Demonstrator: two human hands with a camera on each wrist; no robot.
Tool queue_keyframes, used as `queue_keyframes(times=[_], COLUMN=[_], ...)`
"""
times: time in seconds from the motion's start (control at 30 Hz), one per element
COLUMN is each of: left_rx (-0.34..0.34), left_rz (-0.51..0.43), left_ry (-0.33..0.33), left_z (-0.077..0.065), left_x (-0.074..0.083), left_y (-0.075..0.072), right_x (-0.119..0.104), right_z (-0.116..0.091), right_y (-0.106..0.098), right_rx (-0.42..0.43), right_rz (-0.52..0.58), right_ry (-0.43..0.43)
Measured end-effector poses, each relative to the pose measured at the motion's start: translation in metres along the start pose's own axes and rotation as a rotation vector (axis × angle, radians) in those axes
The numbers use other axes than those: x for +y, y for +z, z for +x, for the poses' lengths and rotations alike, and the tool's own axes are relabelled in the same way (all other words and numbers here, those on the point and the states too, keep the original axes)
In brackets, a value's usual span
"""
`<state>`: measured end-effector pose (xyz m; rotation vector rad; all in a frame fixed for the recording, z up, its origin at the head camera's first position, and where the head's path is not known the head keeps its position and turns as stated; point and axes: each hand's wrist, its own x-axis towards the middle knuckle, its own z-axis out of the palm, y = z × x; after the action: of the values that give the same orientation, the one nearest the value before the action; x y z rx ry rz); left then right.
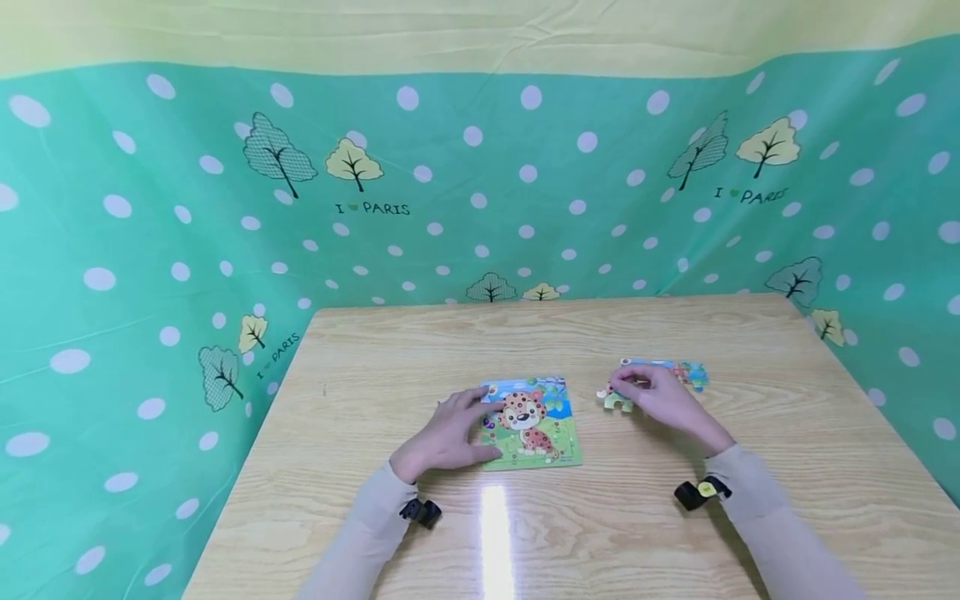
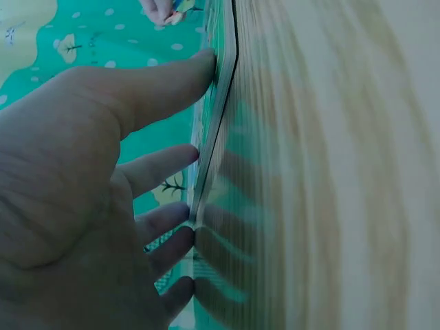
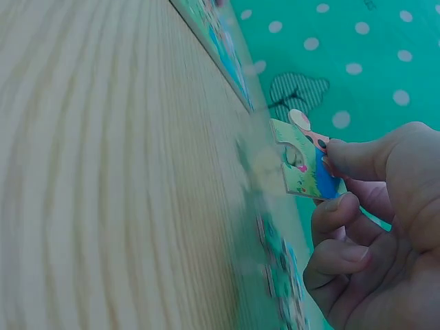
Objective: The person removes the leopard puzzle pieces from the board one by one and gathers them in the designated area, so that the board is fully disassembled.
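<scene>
A square jigsaw board (image 1: 536,423) with a spotted leopard cub picture lies on the wooden table. My left hand (image 1: 450,429) rests at its left side, fingers spread and fairly straight. In the left wrist view the thumb (image 2: 172,86) touches the board's edge, and the other fingertips reach the tabletop beside it. To the right of the board, my right hand (image 1: 663,400) pinches a jigsaw piece (image 3: 295,161) between thumb and fingers, raised off the table. This piece is green and blue with a pale knob. Other jigsaw pieces (image 1: 697,375) lie behind the right hand, partly hidden by it.
The light wooden table (image 1: 375,358) carries a bright glare strip in front of the board. A green dotted cloth (image 1: 480,183) with printed trees hangs behind and at both sides. Each wrist wears a small black camera on a band (image 1: 422,510).
</scene>
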<state>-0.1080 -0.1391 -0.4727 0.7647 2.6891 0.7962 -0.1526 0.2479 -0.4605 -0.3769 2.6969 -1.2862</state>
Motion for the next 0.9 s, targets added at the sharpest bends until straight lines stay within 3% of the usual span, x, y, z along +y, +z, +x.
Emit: queue_keyframes(times=[0.9], left_rx=[-0.013], left_rz=[0.023], left_ry=[0.008], left_z=[-0.001], left_x=[-0.001], left_y=[0.001], right_x=[0.044], right_z=[-0.021], right_y=[-0.065], right_rx=[0.063], right_rz=[-0.115], right_ry=[0.120])
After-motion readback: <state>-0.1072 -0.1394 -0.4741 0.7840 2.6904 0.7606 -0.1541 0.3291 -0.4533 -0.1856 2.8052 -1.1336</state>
